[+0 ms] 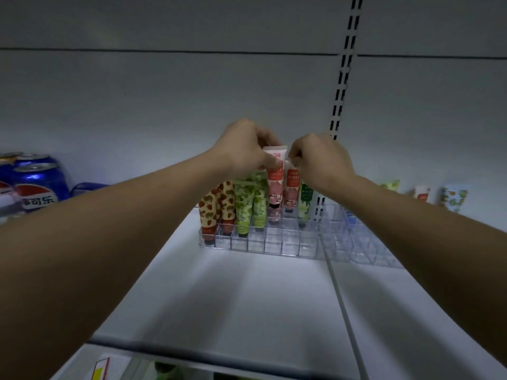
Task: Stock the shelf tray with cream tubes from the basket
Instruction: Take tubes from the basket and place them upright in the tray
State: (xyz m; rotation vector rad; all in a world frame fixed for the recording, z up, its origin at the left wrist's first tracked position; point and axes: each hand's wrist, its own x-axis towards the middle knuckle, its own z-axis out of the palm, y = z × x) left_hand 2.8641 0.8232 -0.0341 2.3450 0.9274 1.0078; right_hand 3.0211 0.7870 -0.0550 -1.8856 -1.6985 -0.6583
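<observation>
- At frame centre, the left hand [244,146] is pinching a pink cream tube [275,182] standing in the clear plastic compartment tray [263,246].
- The right hand [319,160] is pinching a neighbouring red-labelled pink tube [291,187].
- At left, blue Pepsi cans [38,182] are showing Chinese lettering.

blue Pepsi cans [38,182]: far left on shelf | slotted upright [344,78]: on back wall

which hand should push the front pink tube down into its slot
Left, probably. The left hand already pinches the top of the front pink tube, which stands in the clear tray. The right hand pinches the pink tube behind.
</observation>
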